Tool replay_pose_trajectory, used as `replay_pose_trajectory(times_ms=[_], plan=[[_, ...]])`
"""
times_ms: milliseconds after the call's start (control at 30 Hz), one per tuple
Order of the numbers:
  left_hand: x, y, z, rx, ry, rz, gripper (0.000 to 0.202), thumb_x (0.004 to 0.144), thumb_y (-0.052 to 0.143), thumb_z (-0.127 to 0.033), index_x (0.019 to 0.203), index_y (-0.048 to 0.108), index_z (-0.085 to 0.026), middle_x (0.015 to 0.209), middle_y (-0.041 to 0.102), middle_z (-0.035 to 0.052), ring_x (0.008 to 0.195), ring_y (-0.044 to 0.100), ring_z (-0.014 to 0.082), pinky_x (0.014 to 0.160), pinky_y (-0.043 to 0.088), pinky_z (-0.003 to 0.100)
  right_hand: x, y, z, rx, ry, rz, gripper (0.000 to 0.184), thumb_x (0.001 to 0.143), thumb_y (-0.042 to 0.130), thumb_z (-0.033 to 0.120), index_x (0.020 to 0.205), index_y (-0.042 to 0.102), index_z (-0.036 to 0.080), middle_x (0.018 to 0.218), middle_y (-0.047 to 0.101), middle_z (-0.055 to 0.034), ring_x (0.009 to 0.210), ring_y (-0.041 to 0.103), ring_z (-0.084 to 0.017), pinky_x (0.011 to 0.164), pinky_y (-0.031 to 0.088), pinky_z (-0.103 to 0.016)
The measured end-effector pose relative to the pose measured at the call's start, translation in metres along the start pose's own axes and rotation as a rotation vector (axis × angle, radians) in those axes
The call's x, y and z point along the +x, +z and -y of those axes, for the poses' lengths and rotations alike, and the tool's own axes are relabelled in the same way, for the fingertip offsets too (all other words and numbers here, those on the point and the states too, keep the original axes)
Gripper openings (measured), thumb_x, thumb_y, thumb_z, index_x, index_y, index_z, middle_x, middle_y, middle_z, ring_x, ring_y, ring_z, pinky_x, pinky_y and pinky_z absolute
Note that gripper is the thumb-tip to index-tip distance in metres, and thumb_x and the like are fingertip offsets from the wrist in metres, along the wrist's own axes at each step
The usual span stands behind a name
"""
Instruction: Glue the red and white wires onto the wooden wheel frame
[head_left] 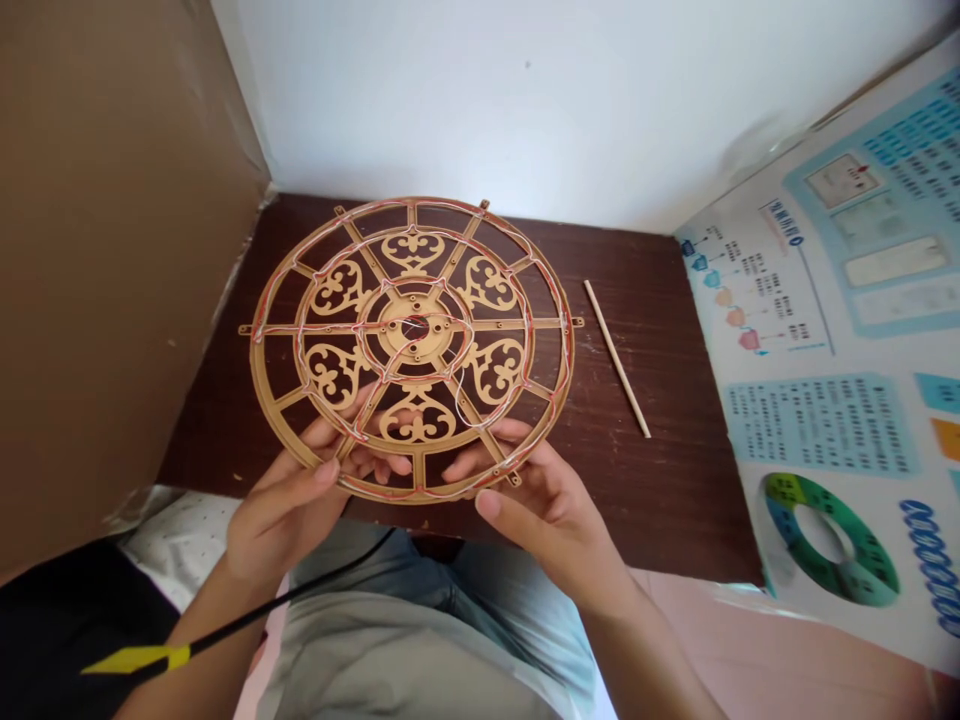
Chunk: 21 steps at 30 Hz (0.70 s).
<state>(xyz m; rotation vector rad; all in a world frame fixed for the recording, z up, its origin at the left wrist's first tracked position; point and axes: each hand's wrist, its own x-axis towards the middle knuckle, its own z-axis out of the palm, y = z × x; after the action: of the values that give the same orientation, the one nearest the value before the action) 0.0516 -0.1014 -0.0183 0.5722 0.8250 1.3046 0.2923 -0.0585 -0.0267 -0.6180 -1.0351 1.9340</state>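
Observation:
A round, gold-coloured openwork frame (416, 425) with scroll ornaments, spokes and small rim tabs is held up above the dark table. Red and white wires (345, 325) run along its rings and spokes and meet at the centre hole. My left hand (289, 500) grips the near-left rim, thumb on top and fingers underneath, partly seen through the openings. At the near-right rim my right hand (547, 500) holds the frame the same way, its thumb by the edge. A thin pale wooden stick (617, 360) lies on the table to the right of the frame.
The dark brown wooden table (675, 480) meets a white wall (480, 100) at the back. On the left rises a brown cardboard panel (112, 250). A printed poster board (840, 330) borders the right side. A black cable (300, 590) with a yellow tag crosses below my left wrist.

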Motion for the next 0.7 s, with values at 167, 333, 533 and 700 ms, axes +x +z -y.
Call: replay_pose_trajectory(times_ms=[167, 333, 533, 700], plan=[[0.0004, 0.0016, 0.0006, 0.018, 0.010, -0.035, 0.065, 0.096, 0.076, -0.033, 0.159, 0.062, -0.031, 0.119, 0.085, 0.0076, 0.112, 0.081, 0.0320, 0.108, 0.061, 0.049, -0.0017, -0.0026, -0.0028, 0.009, 0.016, -0.021, 0.043, 0.103, 0.083, 0.021, 0.139, 0.068, 0.038, 0.116, 0.084, 0.0033, 0.104, 0.078, -0.007, 0.100, 0.060, -0.021], [0.0002, 0.0043, 0.0003, 0.039, 0.030, 0.009, 0.067, 0.095, 0.077, -0.034, 0.160, 0.061, -0.031, 0.124, 0.084, 0.0098, 0.116, 0.079, 0.0350, 0.109, 0.060, 0.054, -0.0016, -0.0017, -0.0044, 0.074, 0.040, -0.024, 0.035, 0.105, 0.081, 0.022, 0.134, 0.071, 0.037, 0.116, 0.083, 0.0036, 0.099, 0.079, -0.007, 0.096, 0.063, -0.022], [-0.0025, 0.0014, 0.0043, -0.021, 0.056, 0.005, 0.067, 0.100, 0.068, -0.025, 0.165, 0.054, -0.030, 0.128, 0.083, 0.0073, 0.117, 0.078, 0.0324, 0.115, 0.056, 0.055, 0.0006, 0.0013, -0.0009, 0.038, 0.046, -0.041, 0.024, 0.105, 0.081, 0.026, 0.128, 0.077, 0.035, 0.114, 0.084, 0.0036, 0.099, 0.078, -0.007, 0.094, 0.062, -0.021], [-0.0035, -0.0026, 0.0072, -0.072, 0.066, 0.091, 0.061, 0.105, 0.056, -0.018, 0.166, 0.054, -0.025, 0.125, 0.083, 0.0075, 0.117, 0.077, 0.0282, 0.120, 0.051, 0.055, -0.0032, -0.0011, -0.0023, -0.043, 0.036, -0.081, 0.019, 0.110, 0.074, 0.035, 0.128, 0.078, 0.035, 0.116, 0.085, 0.0011, 0.106, 0.076, -0.010, 0.099, 0.060, -0.024]])
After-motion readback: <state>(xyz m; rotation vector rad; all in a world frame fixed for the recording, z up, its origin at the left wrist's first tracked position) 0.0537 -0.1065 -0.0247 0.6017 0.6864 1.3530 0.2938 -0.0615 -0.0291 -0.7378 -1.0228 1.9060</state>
